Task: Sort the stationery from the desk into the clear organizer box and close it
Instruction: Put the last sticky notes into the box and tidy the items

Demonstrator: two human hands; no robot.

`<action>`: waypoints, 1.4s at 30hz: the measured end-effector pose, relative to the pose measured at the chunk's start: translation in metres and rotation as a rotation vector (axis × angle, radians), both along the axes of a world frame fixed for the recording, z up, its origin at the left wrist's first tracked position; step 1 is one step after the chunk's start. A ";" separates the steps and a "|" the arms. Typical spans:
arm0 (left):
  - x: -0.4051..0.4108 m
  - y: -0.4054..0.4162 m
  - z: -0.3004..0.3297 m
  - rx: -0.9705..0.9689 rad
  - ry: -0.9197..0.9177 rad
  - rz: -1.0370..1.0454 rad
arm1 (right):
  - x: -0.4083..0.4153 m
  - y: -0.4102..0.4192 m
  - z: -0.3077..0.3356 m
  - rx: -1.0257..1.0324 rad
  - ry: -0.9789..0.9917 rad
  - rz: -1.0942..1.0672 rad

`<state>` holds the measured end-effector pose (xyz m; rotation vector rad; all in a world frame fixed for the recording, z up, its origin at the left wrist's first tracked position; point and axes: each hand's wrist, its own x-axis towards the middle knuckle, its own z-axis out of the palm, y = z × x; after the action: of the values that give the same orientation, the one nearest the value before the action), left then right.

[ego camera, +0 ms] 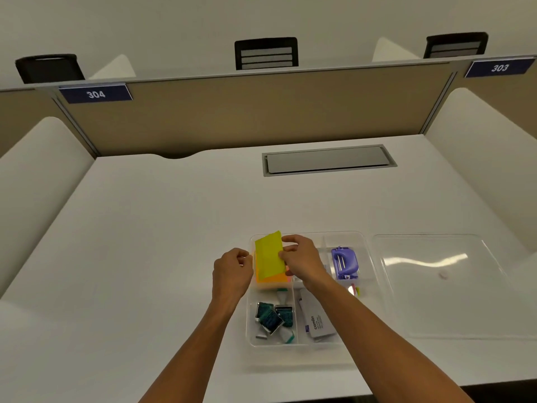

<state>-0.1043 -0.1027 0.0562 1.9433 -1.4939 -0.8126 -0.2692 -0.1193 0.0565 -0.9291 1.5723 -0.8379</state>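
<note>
The clear organizer box (366,258) sits open on the white desk, with its clear lid (441,286) lying flat to its right. My right hand (302,260) pinches a yellow sticky-note pad (268,253), tilted above an orange pad (273,279) in the box's far-left compartment. My left hand (232,270) hovers at the box's left edge with curled fingers, holding nothing that I can see. Other compartments hold a purple hole punch (345,261), several green-and-silver stamps (270,317) and a white carton (318,318).
A grey cable hatch (329,159) is set into the desk at the back. A tan partition (247,112) with number plates 304 and 303 closes off the far side, and white curved dividers stand at both sides. Black chairs show beyond.
</note>
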 end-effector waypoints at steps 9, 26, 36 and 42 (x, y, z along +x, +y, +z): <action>0.007 0.001 -0.004 -0.013 0.004 -0.010 | 0.003 0.002 -0.008 0.002 0.310 0.173; -0.011 0.003 -0.019 -0.056 -0.039 -0.267 | -0.057 0.033 -0.004 -0.311 0.432 0.036; -0.008 0.013 -0.037 0.032 -0.176 -0.337 | -0.114 0.074 -0.025 0.025 0.936 -0.016; -0.007 0.012 -0.041 0.009 -0.178 -0.331 | -0.116 0.069 -0.021 0.000 0.949 -0.035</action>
<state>-0.1112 -0.0912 0.0151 1.8397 -1.9576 -0.7992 -0.3855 -0.0501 0.0352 -1.4114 2.3850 -0.4089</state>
